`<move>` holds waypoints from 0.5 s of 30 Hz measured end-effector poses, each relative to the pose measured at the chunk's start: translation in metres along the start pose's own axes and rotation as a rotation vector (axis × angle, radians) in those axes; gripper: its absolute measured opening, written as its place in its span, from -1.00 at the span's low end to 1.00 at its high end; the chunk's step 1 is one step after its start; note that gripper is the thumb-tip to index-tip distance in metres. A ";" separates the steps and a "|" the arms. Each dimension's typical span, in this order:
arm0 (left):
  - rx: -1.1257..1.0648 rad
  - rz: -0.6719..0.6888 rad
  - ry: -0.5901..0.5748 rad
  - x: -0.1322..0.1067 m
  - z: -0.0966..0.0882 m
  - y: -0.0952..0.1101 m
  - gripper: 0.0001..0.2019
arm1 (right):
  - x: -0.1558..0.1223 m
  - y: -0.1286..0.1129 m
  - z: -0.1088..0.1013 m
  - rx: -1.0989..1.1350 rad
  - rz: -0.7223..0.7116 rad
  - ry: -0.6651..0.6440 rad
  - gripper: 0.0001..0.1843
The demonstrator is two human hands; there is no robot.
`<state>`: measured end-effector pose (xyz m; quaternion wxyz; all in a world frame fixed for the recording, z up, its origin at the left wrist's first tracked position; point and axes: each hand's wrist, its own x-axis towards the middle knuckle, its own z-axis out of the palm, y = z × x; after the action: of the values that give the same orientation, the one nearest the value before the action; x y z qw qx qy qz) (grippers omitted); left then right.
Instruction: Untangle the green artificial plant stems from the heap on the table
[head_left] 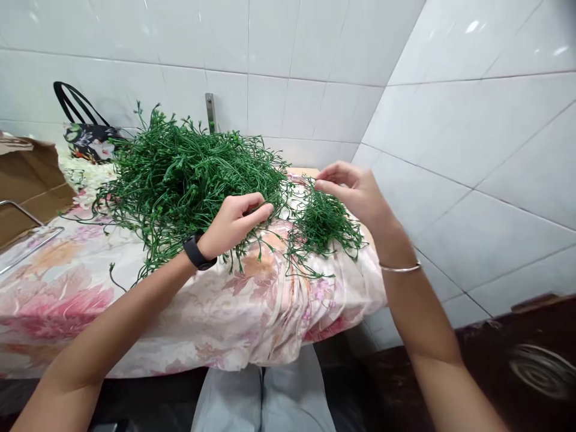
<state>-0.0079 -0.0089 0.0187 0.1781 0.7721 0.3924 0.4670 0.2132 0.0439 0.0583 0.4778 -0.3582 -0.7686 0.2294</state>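
A big heap of thin green plant sprigs (180, 171) lies on a table covered with a pink floral cloth (81, 282). My left hand (234, 223), with a black band on the wrist, is closed on stems at the heap's front edge. My right hand (353, 191), with a thin metal bangle on the wrist, pinches the top of a small separate bunch of sprigs (324, 223) that rests on the cloth to the right of the heap.
A black-handled flowered bag (87, 139) stands at the back left beside white flowers (87, 174) and a brown cardboard box (33, 180). White tiled walls close in behind and on the right. A metal bar (27, 234) lies at left. My knees show under the table.
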 end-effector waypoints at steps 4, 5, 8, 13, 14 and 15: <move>-0.031 -0.004 -0.092 0.012 0.001 0.002 -0.69 | 0.024 0.013 -0.022 -0.228 0.123 0.067 -0.92; -0.051 -0.011 -0.101 0.015 0.002 0.001 -0.69 | 0.030 0.017 -0.024 -0.277 0.152 0.067 -0.95; -0.143 -0.057 -0.094 0.022 0.003 -0.005 -0.71 | 0.041 0.030 -0.026 -0.408 0.215 0.001 -0.99; -0.421 -0.139 -0.090 0.018 0.002 -0.013 -0.73 | 0.037 0.051 -0.011 -0.665 0.140 0.173 -0.88; -0.489 -0.159 -0.106 0.017 0.001 -0.014 -0.74 | 0.034 0.051 -0.006 -0.698 0.050 0.265 -0.85; -0.546 -0.175 -0.118 0.016 0.000 -0.015 -0.75 | 0.030 0.047 0.001 -0.696 -0.057 0.343 -0.86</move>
<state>-0.0100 0.0129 0.0183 0.4415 0.6846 0.3062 0.4926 0.2195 0.0974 0.0421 0.4553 -0.5104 -0.7193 -0.1218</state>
